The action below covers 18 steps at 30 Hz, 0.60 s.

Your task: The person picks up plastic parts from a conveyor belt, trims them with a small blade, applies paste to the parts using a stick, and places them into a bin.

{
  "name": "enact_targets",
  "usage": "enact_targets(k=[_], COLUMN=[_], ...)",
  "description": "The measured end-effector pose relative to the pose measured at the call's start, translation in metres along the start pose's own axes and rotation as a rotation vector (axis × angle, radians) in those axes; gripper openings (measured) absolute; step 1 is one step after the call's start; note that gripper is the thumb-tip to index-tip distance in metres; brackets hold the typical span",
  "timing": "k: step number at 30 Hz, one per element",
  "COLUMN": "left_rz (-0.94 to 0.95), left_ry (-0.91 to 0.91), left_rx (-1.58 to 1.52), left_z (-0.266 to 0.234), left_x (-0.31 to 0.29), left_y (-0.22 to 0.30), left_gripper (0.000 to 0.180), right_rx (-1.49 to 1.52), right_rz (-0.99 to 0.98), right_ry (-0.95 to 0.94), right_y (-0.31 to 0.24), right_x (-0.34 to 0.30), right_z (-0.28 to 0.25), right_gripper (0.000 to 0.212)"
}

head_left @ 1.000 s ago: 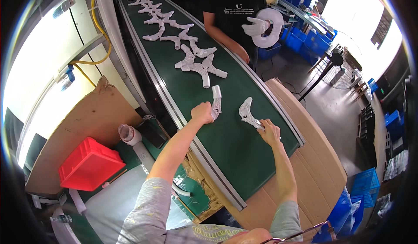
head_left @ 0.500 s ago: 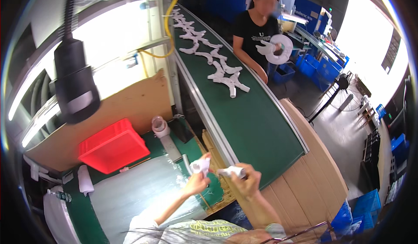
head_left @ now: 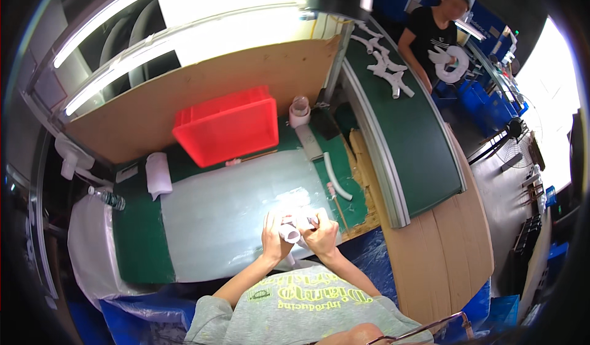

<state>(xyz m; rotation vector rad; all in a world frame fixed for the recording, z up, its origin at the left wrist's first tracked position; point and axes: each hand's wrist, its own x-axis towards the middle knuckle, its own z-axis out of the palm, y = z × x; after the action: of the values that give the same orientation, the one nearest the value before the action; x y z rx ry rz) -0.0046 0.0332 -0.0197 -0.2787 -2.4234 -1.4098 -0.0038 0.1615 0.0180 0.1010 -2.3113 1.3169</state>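
Observation:
My left hand and my right hand are close together over the near edge of the bench, in front of my chest. Between them they grip a white plastic pipe fitting, its round open end facing me. Fingers of both hands are closed around it. Glare and the hands hide the far side, so whether it is one piece or two pressed together cannot be told. Beneath lies a shiny grey sheet on the green bench top.
A red bin stands at the back, beside a roll of tape. A curved white tube lies to the right. White branched fittings ride a green conveyor; a co-worker stands beyond it, holding white parts. Left is a bottle.
My hands have come from beside the conveyor back over the bench and together; earlier each held a white fitting apart from the other. My view has turned left toward the bench.

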Motion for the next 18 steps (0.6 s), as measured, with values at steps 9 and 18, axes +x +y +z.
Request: enact_targets(k=[9,18], left_rz=[0.016,-0.337], left_ry=[0.036,-0.043], left_rx=[-0.190,-0.900], left_z=[-0.025,-0.060], left_x=[0.008,0.012], left_y=[-0.064,-0.073], left_gripper=[0.029,0.030], right_rx=[0.100,-0.828], right_rz=[0.045,0.390], right_ry=[-0.295,-0.242], right_y=[0.008,0.181], right_x=[-0.012,-0.018], right_z=[0.015,0.002], right_gripper=[0.022,0.028])
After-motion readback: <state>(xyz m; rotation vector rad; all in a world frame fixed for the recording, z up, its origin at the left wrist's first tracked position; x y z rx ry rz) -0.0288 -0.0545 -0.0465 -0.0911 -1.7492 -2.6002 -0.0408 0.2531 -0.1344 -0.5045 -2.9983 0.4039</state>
